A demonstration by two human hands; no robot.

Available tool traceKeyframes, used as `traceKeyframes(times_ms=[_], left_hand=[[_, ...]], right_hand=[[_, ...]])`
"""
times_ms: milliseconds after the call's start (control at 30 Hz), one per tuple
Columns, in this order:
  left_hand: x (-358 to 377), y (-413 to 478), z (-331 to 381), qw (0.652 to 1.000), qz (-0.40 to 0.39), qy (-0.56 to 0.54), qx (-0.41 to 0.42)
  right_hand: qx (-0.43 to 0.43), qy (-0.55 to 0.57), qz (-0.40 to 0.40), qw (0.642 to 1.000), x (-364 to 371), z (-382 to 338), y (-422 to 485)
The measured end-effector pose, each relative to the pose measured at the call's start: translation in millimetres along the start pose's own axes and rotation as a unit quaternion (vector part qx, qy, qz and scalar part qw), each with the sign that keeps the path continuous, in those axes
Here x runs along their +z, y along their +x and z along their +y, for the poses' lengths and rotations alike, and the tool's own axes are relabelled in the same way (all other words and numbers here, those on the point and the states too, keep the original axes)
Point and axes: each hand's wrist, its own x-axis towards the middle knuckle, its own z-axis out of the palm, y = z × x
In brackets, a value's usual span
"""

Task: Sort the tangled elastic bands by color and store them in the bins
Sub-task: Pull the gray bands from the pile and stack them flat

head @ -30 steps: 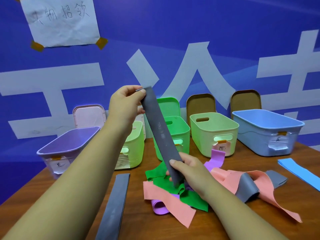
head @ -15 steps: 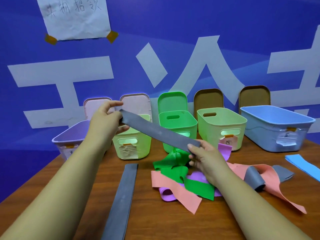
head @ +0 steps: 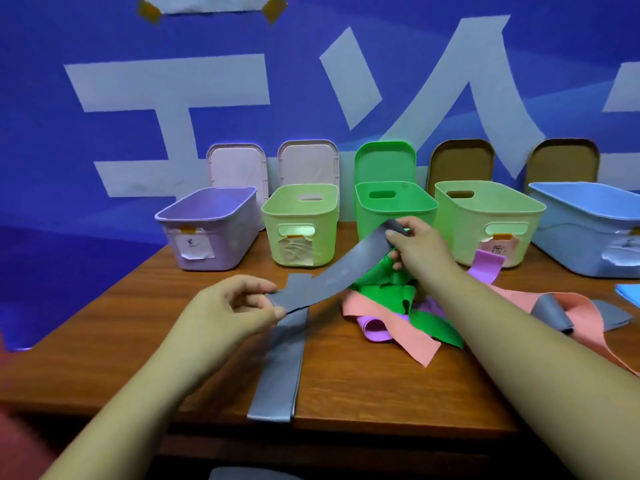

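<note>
I hold a grey elastic band [head: 341, 271] stretched between both hands above the table. My left hand [head: 232, 306] pinches its near end and my right hand [head: 417, 242] pinches its far end. Under it a second grey band [head: 280, 368] lies flat, reaching the table's front edge. A tangle of green [head: 391, 296], salmon [head: 398, 334] and purple [head: 375, 329] bands lies beneath my right forearm. Along the back stand a purple bin [head: 207, 233], a light green bin [head: 299, 230], a green bin [head: 394, 206], another light green bin [head: 485, 220] and a blue bin [head: 588, 230].
Another grey band [head: 554, 315] and a long salmon band [head: 588, 317] lie right of the tangle. A blue band [head: 628, 294] shows at the right edge. Lids lean on the blue wall behind the bins. The wooden table [head: 138, 323] ends close to me.
Both hands have lowered the grey band toward the flat grey band on the table. My left hand came down and nearer to me, and the right hand now holds the far end.
</note>
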Motion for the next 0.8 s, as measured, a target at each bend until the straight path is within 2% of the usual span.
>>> traceKeyframes(times_ms=[100,200,333,433,667,800], left_hand=[[-3.6,-19.2,-13.3,0.996,-0.01,0.066,0.053],[-8.8,-28.6,-26.2,0.975,0.001,0.153,0.16],[-18.5,-35.6,-33.1,0.962,-0.021,0.168,0.217],[-26.8,-39.3,-38.7,0.936,-0.053,0.181,0.298],[-34.1,-46.8,-51.4,0.924,-0.104,0.191,0.316],[-35.2,-46.9,-54.7,0.918,-0.14,0.191,0.318]], right_hand=[[-0.004,-0.051,-0.014,0.999,25.4,-6.5,6.9],[0.015,-0.081,-0.032,0.996,52.7,-13.4,9.0],[0.029,-0.107,-0.071,0.991,87.7,-24.4,3.0],[0.024,-0.13,-0.107,0.985,109.9,-30.1,-6.3],[0.031,-0.201,-0.194,0.96,133.9,-28.9,-31.1],[0.015,-0.242,-0.205,0.948,136.7,-23.3,-31.0]])
